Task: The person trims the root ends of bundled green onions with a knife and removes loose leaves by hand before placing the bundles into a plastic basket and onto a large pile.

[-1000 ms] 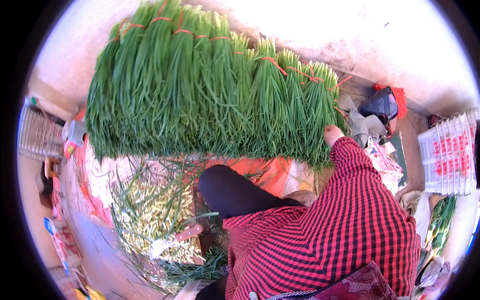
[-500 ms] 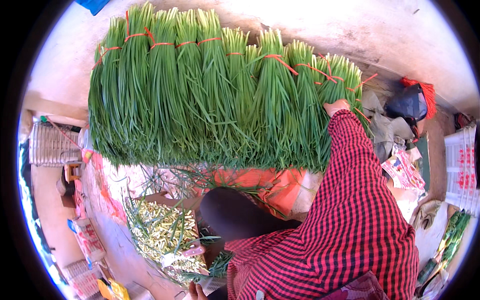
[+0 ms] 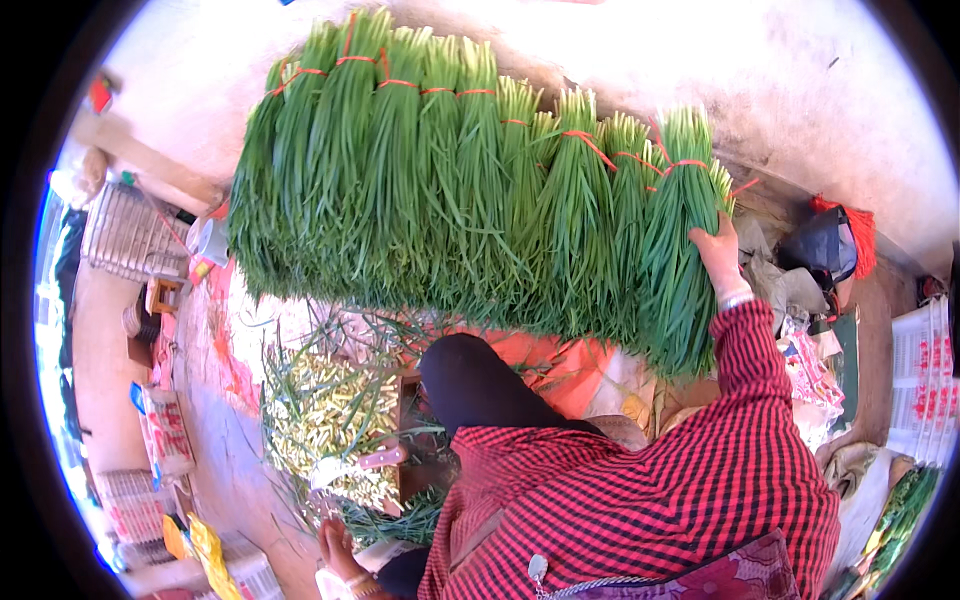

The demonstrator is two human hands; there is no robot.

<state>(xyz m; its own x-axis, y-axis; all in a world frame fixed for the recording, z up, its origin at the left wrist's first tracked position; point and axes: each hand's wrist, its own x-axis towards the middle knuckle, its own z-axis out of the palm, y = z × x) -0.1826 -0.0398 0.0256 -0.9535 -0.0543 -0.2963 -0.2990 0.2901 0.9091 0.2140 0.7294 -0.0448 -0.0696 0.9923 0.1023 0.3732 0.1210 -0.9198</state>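
A pale wall (image 3: 790, 120) backs the row of leafy bundles (image 3: 440, 210). The right hand (image 3: 716, 252) bears on the side of a large green bundle (image 3: 677, 250) near the row's right end, below its red tie (image 3: 687, 163); finger closure cannot be told. The left hand (image 3: 343, 552) is loose, empty. The operator should support leaves evenly, without crushing. Red print on the white crate (image 3: 918, 375) is illegible.

Seemingly a produce workroom: tied bundles of long green leaves (image 3: 480, 210) along a pale wall (image 3: 830, 130), a heap of cut stem ends (image 3: 335, 410) (a knife (image 3: 382, 458) on top), white crates (image 3: 920, 385).
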